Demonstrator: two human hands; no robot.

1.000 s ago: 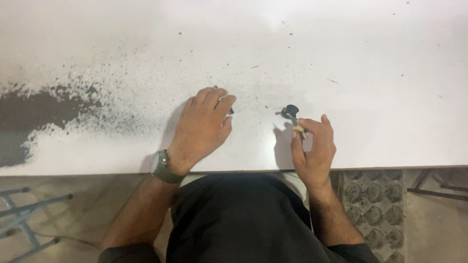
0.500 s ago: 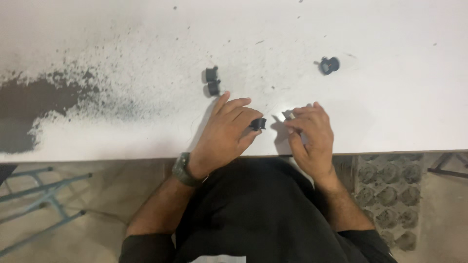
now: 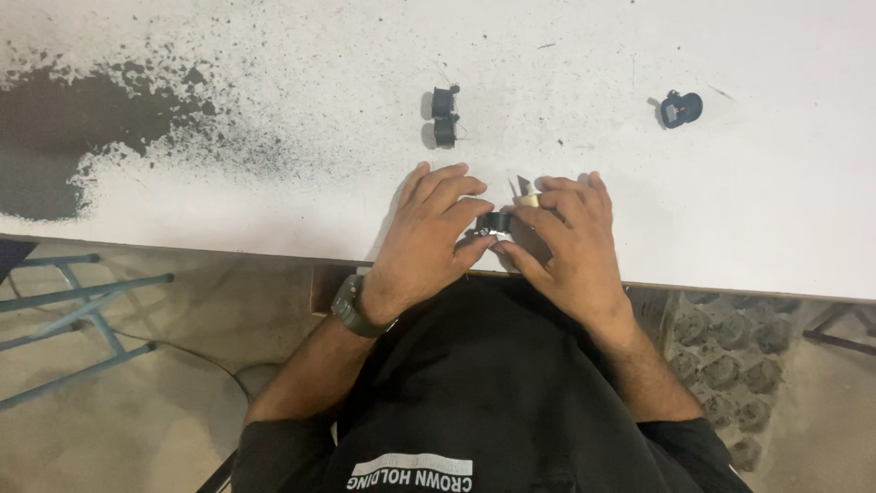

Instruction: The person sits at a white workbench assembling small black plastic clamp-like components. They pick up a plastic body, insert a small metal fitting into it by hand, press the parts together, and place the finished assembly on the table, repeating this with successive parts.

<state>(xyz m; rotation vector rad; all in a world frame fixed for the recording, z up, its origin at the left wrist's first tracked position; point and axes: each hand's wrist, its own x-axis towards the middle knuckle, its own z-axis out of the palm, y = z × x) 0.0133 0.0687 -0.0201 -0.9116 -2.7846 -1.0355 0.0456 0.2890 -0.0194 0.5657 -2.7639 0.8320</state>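
My left hand (image 3: 427, 233) and my right hand (image 3: 564, 239) meet at the near edge of a white table (image 3: 274, 173). Between their fingertips they pinch a small black part (image 3: 495, 223) with a bit of metal on it. The right hand's fingers also hold a small yellowish piece (image 3: 527, 199). Two small black cylindrical parts (image 3: 443, 116) sit together on the table just beyond the left hand. Another dark round part (image 3: 682, 108) lies farther off, beyond the right hand. A dark watch is on my left wrist.
A large dark worn patch (image 3: 82, 119) with speckles covers the table's left side. Below the table edge, a blue metal frame (image 3: 82, 310) stands on the floor at left. Patterned paving (image 3: 730, 365) shows at right.
The hands have come together: the left one brought the black part up against the right hand's fingers. The view has also shifted, so the table parts sit lower and nearer in the picture.
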